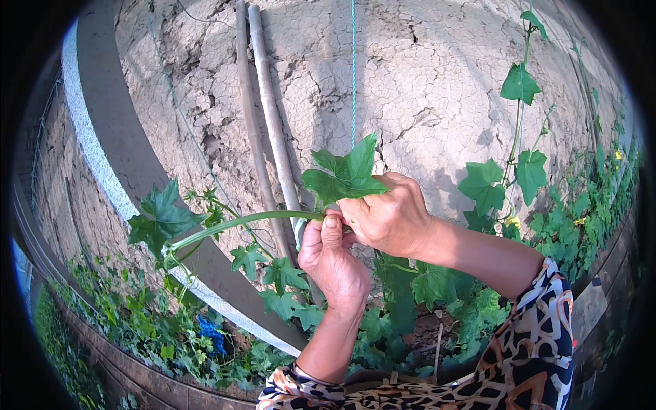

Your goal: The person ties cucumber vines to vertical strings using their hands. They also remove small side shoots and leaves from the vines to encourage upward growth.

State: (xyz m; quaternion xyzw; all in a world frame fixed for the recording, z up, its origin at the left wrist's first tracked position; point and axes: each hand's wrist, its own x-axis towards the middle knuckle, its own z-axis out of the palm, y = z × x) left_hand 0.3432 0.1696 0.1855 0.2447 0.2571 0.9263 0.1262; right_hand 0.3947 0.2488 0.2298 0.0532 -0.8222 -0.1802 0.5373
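A green climbing vine stem (246, 219) arches in from the left to the middle of the head view. My left hand (335, 264) pinches it between thumb and fingers. Close against it, my right hand (387, 215) has its fingers curled at the stem by a broad lobed leaf (346, 171); what those fingertips hold is hidden. Another large leaf (163, 218) hangs near the stem's left end. A taut blue-green cord (353, 72) runs down from the top and passes behind the broad leaf. Something pale and thin (299, 233) shows beside my left fingers.
Behind my hands stands a cracked earthen wall (430, 102), with two bamboo poles (266, 97) leaning on it. A white-edged post (97, 133) slants across the left. Other vines (482, 187) climb at the right. Blue netting or twine (211, 334) lies among low leaves.
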